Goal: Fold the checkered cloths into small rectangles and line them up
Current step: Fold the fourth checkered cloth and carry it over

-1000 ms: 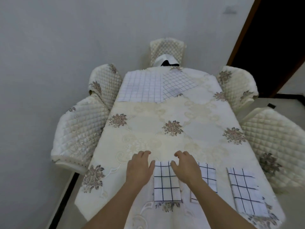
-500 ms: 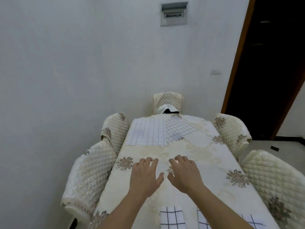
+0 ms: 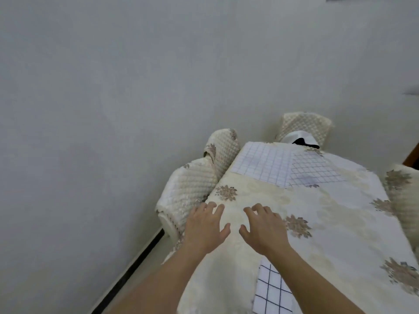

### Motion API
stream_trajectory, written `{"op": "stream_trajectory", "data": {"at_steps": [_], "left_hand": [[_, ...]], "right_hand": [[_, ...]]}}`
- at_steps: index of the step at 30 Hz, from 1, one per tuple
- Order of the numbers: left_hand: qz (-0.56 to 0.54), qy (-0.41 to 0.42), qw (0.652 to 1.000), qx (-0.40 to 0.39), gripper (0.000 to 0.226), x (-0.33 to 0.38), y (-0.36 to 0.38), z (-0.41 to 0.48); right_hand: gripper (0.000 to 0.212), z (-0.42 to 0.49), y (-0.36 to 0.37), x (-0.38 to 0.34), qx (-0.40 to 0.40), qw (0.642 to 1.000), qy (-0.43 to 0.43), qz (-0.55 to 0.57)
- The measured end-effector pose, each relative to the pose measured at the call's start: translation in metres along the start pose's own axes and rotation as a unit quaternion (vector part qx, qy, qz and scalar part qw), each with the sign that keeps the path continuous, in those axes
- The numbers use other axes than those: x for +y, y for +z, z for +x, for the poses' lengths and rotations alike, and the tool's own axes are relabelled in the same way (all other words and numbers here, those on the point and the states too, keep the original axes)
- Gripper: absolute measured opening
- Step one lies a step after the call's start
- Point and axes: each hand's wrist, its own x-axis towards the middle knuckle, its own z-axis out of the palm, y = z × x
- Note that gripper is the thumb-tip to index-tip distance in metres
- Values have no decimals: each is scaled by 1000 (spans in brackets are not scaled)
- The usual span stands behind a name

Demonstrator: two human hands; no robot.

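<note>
Folding partly done, two cloths left

Over the worktop point(image 3: 340, 223) the left hand point(image 3: 205, 227) and right hand point(image 3: 264, 230) hover side by side, fingers spread, holding nothing. One folded cloth point(image 3: 272, 291) lies at the near edge beneath the right forearm. Unfolded, the straight cloth point(image 3: 260, 166) and the angled cloth point(image 3: 314, 172) overlap at the far end, well apart from both hands.

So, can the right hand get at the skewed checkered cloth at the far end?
Probably, with a lean: the right hand is open and empty, and only bare tablecloth lies between it and the skewed checkered cloth.
</note>
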Motion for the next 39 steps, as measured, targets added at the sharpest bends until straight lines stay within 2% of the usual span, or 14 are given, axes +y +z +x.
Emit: {"op": "stream_trajectory", "data": {"at_steps": [9, 13, 17, 21, 30, 39], "left_hand": [[72, -172, 982, 5, 51, -132, -52, -93], [95, -221, 971, -4, 58, -186, -67, -123], [91, -258, 962, -13, 62, -234, -57, -136], [67, -245, 966, -50, 66, -278, -43, -120], [43, -187, 980, -49, 61, -449, -32, -58], [20, -112, 991, -75, 57, -511, -11, 22]], "right_hand": [[42, 43, 18, -159, 16, 979, -203, 19], [37, 52, 25, -219, 18, 968, -250, 20], [43, 66, 39, -267, 9, 960, -280, 12], [36, 102, 61, -307, 8, 963, -269, 19], [45, 203, 85, -421, -35, 979, -199, 19], [43, 271, 98, -431, -38, 994, -105, 12]]}}
